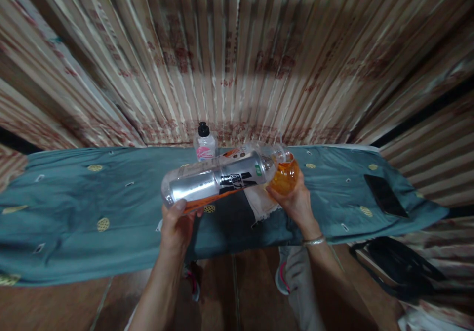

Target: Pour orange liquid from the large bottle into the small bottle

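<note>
The left hand [177, 226] clasps the tilted large bottle [218, 179] near its base; the right hand [297, 201] wraps the small orange bottle [286, 175], both above the table [122, 187]. Their tops sit close — should either hand drift, a spill could wet the pale cloth [262, 204] below.

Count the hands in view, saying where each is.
2: left hand gripping the tilted bottle near its base; right hand around the orange-filled container. No others show.
</note>
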Tool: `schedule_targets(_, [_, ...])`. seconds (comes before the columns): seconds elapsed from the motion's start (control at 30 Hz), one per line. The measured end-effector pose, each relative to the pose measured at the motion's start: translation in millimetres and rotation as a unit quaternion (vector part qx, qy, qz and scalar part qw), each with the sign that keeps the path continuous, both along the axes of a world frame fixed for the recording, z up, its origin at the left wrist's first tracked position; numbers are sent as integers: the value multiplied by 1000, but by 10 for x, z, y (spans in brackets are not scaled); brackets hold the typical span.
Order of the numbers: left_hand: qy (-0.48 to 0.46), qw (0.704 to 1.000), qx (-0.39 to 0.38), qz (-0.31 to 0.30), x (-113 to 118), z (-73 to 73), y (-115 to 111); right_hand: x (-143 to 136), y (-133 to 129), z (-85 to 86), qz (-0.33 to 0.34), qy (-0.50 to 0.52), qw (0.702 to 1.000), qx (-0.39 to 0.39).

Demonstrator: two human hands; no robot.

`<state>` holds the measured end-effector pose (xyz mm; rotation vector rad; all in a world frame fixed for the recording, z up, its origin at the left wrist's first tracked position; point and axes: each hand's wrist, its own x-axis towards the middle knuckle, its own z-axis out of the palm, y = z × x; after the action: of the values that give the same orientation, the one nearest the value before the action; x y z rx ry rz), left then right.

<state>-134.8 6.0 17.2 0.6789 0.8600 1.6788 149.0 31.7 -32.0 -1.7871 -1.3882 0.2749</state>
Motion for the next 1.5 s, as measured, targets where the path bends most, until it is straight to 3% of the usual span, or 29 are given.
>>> schedule_targets(0.27, [0,1000,-9,8,-6,-57,12,-6,4,4,13,-16,1000,4])
schedule_targets(0.57, [-1,998,-18,57,114,109,14,9,26,-15,20,-17,1000,9])
schedule_targets(0.73, [3,998,-22,59,130,133,8,16,18,-29,20,-21,999,15])
schedule_targets(1.5, [18,998,1,59,107,46,57,25,26,-25,0,-12,1000,4])
